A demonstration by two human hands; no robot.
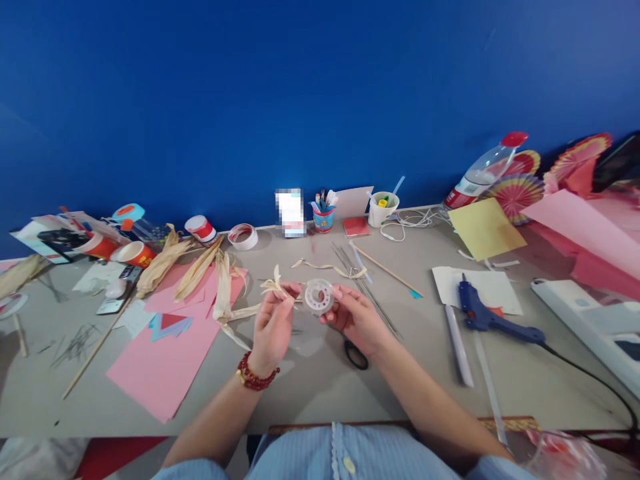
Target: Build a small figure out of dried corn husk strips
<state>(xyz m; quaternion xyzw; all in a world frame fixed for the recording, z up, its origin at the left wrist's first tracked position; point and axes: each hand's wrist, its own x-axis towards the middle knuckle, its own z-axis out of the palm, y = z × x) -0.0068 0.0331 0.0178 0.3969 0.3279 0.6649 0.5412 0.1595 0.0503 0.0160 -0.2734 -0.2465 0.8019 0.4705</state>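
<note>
My left hand (275, 321), with a red bead bracelet at the wrist, pinches a small bunch of dried corn husk strips (277, 283) whose pale ends fan out above the fingers. Close beside it, my right hand (361, 319) grips a roll of clear tape (319, 296) by its right edge. The roll faces me, its round hub showing. Below the right hand a black scissors handle (356, 355) sticks out; the blades are hidden. A long strip of husk (245, 311) lies on the table left of my left hand.
Pink paper (160, 373) and more husks (163, 267) lie left. Thin wires (370, 293) and a wooden stick (387, 269) lie behind my right hand. A blue glue gun (480, 312) rests right, its cord trailing forward. Cups and a bottle (485, 170) line the blue wall.
</note>
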